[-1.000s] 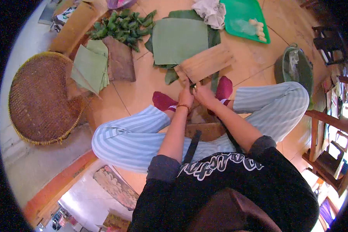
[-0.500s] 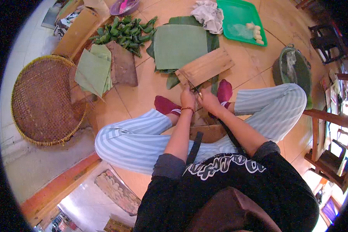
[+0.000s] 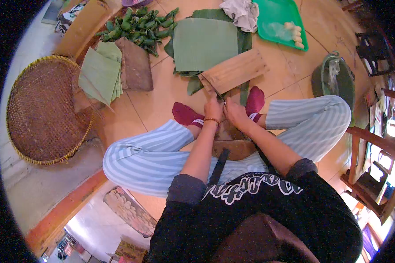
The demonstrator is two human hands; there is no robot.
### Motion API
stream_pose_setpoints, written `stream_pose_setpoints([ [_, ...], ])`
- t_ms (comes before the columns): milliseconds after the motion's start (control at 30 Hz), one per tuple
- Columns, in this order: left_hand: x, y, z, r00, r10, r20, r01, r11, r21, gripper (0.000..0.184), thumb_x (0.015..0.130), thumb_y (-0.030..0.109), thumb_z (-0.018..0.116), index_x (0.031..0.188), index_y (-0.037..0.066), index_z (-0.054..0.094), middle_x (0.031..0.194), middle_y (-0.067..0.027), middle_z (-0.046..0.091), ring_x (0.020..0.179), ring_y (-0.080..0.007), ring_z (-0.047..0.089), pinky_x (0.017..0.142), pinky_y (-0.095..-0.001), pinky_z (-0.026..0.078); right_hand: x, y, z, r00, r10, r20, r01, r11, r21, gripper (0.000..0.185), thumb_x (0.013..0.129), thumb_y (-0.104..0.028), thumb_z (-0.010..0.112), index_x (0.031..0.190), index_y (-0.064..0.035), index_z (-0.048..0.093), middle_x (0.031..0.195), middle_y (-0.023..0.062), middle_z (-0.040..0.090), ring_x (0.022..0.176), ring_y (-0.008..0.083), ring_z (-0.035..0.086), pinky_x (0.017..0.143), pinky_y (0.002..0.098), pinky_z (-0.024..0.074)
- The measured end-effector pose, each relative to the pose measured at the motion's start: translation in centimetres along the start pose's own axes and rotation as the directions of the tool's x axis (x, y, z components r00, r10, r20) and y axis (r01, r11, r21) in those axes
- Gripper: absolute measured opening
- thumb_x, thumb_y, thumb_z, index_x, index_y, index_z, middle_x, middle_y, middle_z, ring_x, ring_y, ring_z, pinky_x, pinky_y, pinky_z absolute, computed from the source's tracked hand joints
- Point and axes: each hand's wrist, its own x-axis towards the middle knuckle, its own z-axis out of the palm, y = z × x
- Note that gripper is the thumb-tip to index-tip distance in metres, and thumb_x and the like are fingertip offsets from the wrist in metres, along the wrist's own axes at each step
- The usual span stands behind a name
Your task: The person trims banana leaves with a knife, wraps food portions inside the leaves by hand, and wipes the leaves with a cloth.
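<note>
My left hand (image 3: 213, 108) and my right hand (image 3: 235, 112) are close together between the red-socked feet, both with fingers closed. A small, thin dark thing (image 3: 220, 97) shows at their fingertips; its kind is too small to tell. Just beyond the fingers, a wooden board (image 3: 237, 71) lies at a slant, and its lower left end comes close to my left hand. Behind the board is a stack of cut banana leaves (image 3: 206, 44), with a square pale-green piece on top.
A heap of folded green leaf parcels (image 3: 138, 26) lies at the back left, near leaf sheets (image 3: 100, 74) and a brown board (image 3: 136, 65). A round woven tray (image 3: 48, 109) is far left. At the back right are a cloth (image 3: 241, 14), a green tray (image 3: 274, 15) with pale pieces, and a dark tub (image 3: 344, 81).
The view has shifted slightly, so the floor items appear a little higher and the side ones farther out. My hands stay together at the board's near end, with only slight finger movement.
</note>
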Motion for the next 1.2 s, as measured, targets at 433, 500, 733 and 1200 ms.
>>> stream_pose_setpoints([
  [433,1.5,-1.8,-3.2,0.988,0.123,0.097,-0.081,0.931,-0.356,0.052,0.076,0.004,0.054,0.127,0.006,0.041,0.066,-0.0135,0.058,0.058,-0.0224,0.056,0.054,-0.0329,0.046,1.0,-1.7,-1.2,0.995,0.069,0.075,-0.076,0.993,0.093,0.029,0.085,-0.025,0.043,0.093,0.0023,0.041,0.076,0.0272,0.058,0.073,0.0443,0.056,0.064,0.0512,0.045],
  [500,2.2,-2.3,-4.0,0.944,0.015,0.328,0.211,0.739,-0.64,0.049,0.079,0.001,0.051,0.127,0.007,0.041,0.064,-0.0074,0.056,0.055,-0.0149,0.054,0.051,-0.0281,0.046,0.9,-1.9,-1.3,0.998,0.036,0.049,-0.04,0.996,0.077,0.029,0.085,-0.026,0.042,0.093,0.0025,0.041,0.077,0.0277,0.057,0.074,0.0437,0.056,0.064,0.0511,0.0446],
  [733,-0.8,2.3,-6.9,0.985,-0.052,0.163,0.134,0.83,-0.542,0.05,0.081,-0.001,0.05,0.129,0.007,0.038,0.065,-0.0038,0.052,0.054,-0.0113,0.051,0.048,-0.0261,0.045,0.9,-0.9,-0.6,0.997,0.071,0.032,-0.074,0.993,0.094,0.032,0.083,-0.027,0.047,0.093,0.0031,0.043,0.078,0.0291,0.056,0.075,0.0435,0.056,0.065,0.0508,0.0441],
  [1200,-0.5,3.6,-4.6,0.973,0.026,-0.229,-0.036,0.999,-0.04,0.024,0.075,0.004,0.049,0.096,0.002,0.059,0.078,-0.0238,0.059,0.073,-0.0405,0.057,0.065,-0.0454,0.046,-0.6,-0.6,-2.1,1.0,0.011,-0.026,-0.006,0.983,0.185,0.029,0.083,-0.028,0.049,0.091,-0.0009,0.042,0.073,0.0261,0.057,0.07,0.0431,0.057,0.061,0.0507,0.0454],
])
